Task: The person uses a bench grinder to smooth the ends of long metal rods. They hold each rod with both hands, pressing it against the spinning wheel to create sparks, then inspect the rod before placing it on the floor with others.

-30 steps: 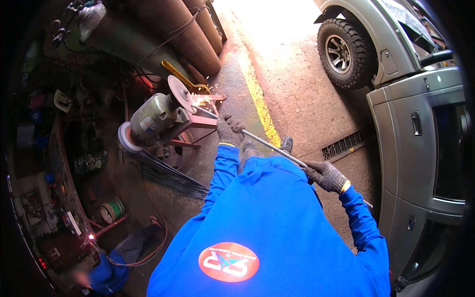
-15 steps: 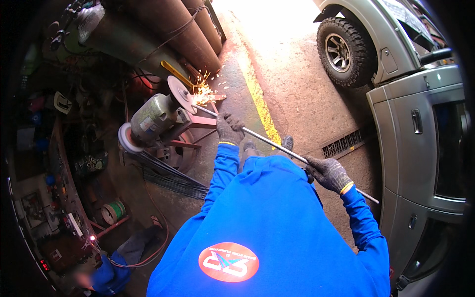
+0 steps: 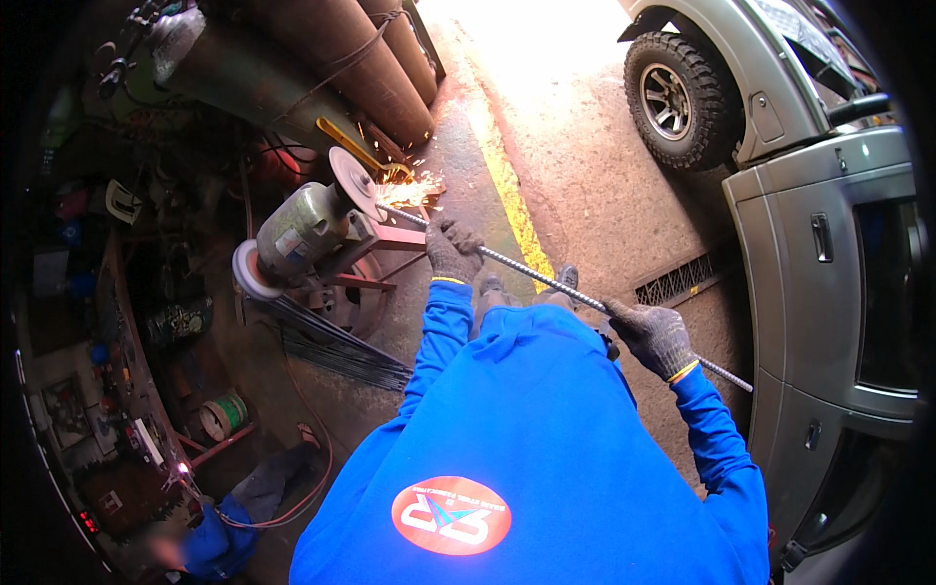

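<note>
A long ribbed steel bar (image 3: 538, 277) slants across in front of me. My left hand (image 3: 452, 250), in a dark grey glove, is closed around it near its far end. Farther back along the same bar, my right hand (image 3: 651, 337), gloved alike, grips it, and the tail sticks out past the wrist. The bar's tip meets the spinning wheel (image 3: 355, 181) of a grey bench grinder (image 3: 300, 234), and orange sparks (image 3: 411, 189) spray from the contact. A second wheel (image 3: 255, 271) sits at the grinder's near end.
Large gas cylinders (image 3: 322, 49) lean beyond the grinder. A silver vehicle (image 3: 809, 292) stands close on my right, its tyre (image 3: 673, 100) farther off. Dark bars (image 3: 341, 351) lie below the grinder. At lower left another person (image 3: 229, 536) in blue is near a bright point of light.
The bar has turned slightly about its length, its ribs showing more plainly, and its tail end sits a little higher and farther right. Sparks fan lower. Both hands keep their grip.
</note>
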`<state>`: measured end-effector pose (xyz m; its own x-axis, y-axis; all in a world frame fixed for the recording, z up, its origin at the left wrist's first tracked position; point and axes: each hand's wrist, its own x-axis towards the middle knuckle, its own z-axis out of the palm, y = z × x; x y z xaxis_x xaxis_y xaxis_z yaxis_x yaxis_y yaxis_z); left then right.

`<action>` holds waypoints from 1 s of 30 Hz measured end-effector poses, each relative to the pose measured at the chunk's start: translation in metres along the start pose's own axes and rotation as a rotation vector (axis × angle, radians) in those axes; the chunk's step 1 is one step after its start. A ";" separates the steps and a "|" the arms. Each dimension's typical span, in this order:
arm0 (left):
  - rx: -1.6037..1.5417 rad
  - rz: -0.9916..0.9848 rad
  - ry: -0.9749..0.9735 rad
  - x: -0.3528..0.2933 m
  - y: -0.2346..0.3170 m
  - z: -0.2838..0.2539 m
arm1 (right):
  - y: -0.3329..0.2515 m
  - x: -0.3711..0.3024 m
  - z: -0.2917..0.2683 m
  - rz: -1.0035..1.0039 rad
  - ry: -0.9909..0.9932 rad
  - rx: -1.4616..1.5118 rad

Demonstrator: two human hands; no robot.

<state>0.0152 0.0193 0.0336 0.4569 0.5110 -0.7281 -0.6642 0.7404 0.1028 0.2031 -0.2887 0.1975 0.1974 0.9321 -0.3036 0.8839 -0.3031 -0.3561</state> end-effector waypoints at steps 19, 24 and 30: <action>0.086 0.056 0.053 0.002 -0.006 0.004 | -0.006 0.000 0.008 0.327 0.055 0.124; 0.170 0.085 0.121 0.000 -0.018 0.017 | 0.025 0.007 -0.001 0.327 -0.433 0.845; 0.155 0.058 0.083 0.009 -0.009 0.006 | 0.037 0.018 0.005 0.203 -0.348 0.773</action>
<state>0.0287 0.0198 0.0307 0.3654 0.5218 -0.7709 -0.5862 0.7723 0.2449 0.2376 -0.2847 0.1747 0.0682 0.7702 -0.6342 0.2855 -0.6241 -0.7273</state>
